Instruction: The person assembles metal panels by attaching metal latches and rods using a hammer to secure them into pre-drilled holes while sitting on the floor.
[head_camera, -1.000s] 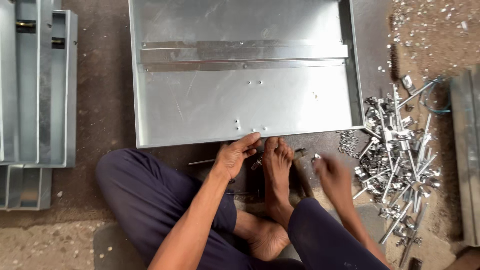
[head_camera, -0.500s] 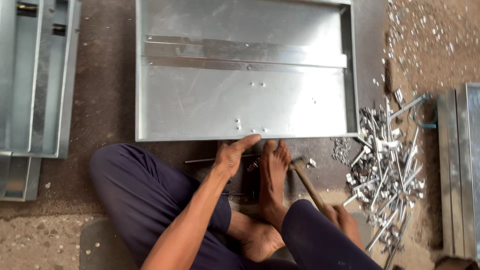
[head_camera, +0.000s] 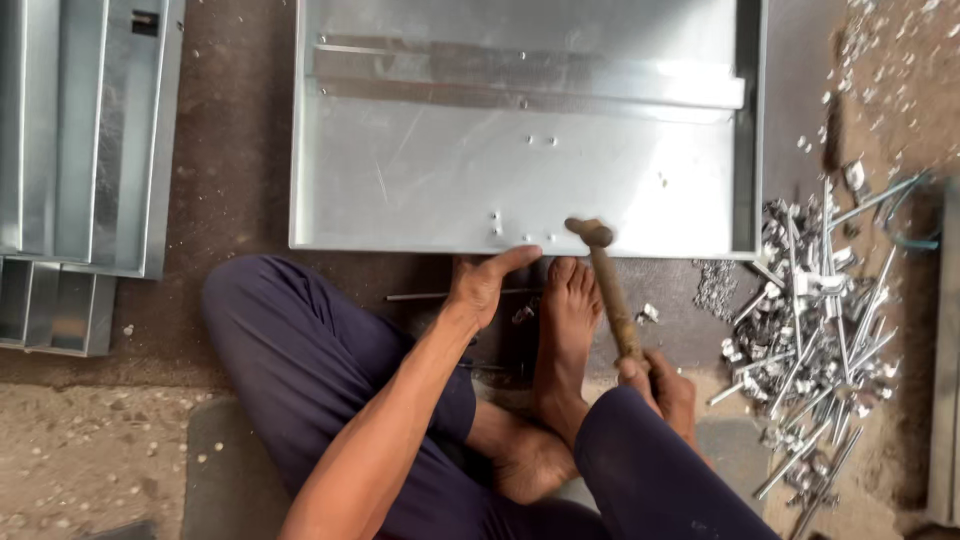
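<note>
A: Where is the hammer?

B: The hammer (head_camera: 606, 285) stands raised, its wooden handle gripped in the closed right hand (head_camera: 660, 385), its head over the near rim of a shallow metal tray (head_camera: 420, 190) lying on the floor (head_camera: 230, 180).

A: And the other hand?

B: The left hand (head_camera: 482, 285) rests at that rim, thumb stretched along it, fingers curled. A bare foot (head_camera: 565, 320) lies between the hands.

A: What surrounds them?

B: A heap of bolts and scrap (head_camera: 815, 320) at right; stacked metal channels (head_camera: 70, 170) at left.
</note>
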